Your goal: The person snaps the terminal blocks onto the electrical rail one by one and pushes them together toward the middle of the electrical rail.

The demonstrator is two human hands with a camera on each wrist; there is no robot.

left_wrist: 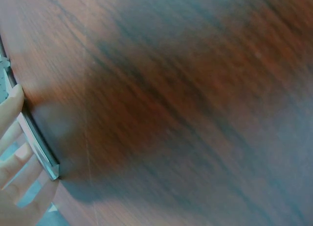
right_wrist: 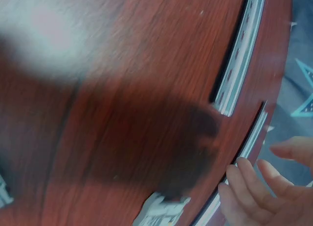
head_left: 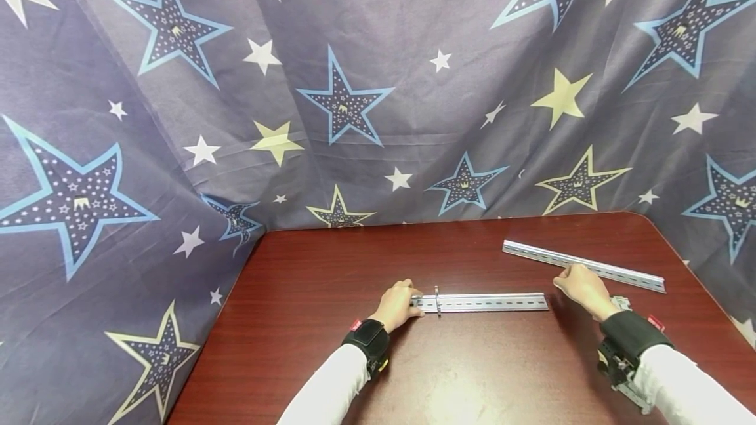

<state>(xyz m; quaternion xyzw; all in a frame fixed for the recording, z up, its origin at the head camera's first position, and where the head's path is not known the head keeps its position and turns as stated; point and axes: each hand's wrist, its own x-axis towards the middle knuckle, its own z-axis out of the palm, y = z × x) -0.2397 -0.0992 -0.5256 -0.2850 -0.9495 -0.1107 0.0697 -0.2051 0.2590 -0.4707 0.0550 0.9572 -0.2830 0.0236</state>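
A slotted metal DIN rail [head_left: 493, 302] lies crosswise in the middle of the table. My left hand [head_left: 396, 305] grips its left end, thumb on the near edge and fingers over the far one. In the left wrist view the thumb [left_wrist: 12, 106] presses against the rail's side [left_wrist: 39, 143]. Just right of that hand, a thin metal piece [head_left: 438, 301] sits across the rail. My right hand [head_left: 583, 289] hovers beyond the rail's right end, holding nothing, its fingers loosely bent. A second DIN rail [head_left: 626, 274] lies slanted behind it, overlapped by the fingers in the right wrist view.
Under the right forearm lie grey-white parts [right_wrist: 161, 211], partly hidden by the wrist strap [head_left: 634, 333]. Another small part [right_wrist: 4, 194] shows at the right wrist view's left edge. A star-patterned cloth [head_left: 413, 97] hangs along the back and sides of the brown table [head_left: 331, 254].
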